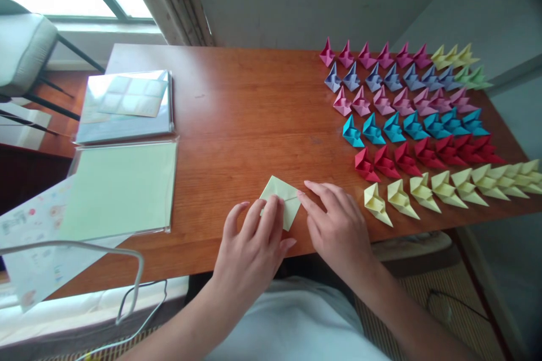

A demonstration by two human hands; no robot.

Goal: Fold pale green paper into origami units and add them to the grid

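Observation:
A small pale yellow-green folded paper square (292, 211) lies flat on the wooden table, one corner pointing away from me and a crease line running to its right corner. With its fingertips pressed on the paper's left half, my left hand (254, 237) holds it down; the thumb sticks out to the right, off the paper. My right hand (334, 214) reaches in from the right with fingers loosely stretched, and the index fingertip touches the right corner. Part of the paper is hidden under my left fingers.
To the right stand rows of folded paper figures, including pale yellow (419, 189), red (407, 158), blue (393, 127) and pink (383, 100) ones. At left lie a light green paper pack (122, 189) and a shiny pack (122, 124). A white cable (139, 271) hangs near the front-left edge.

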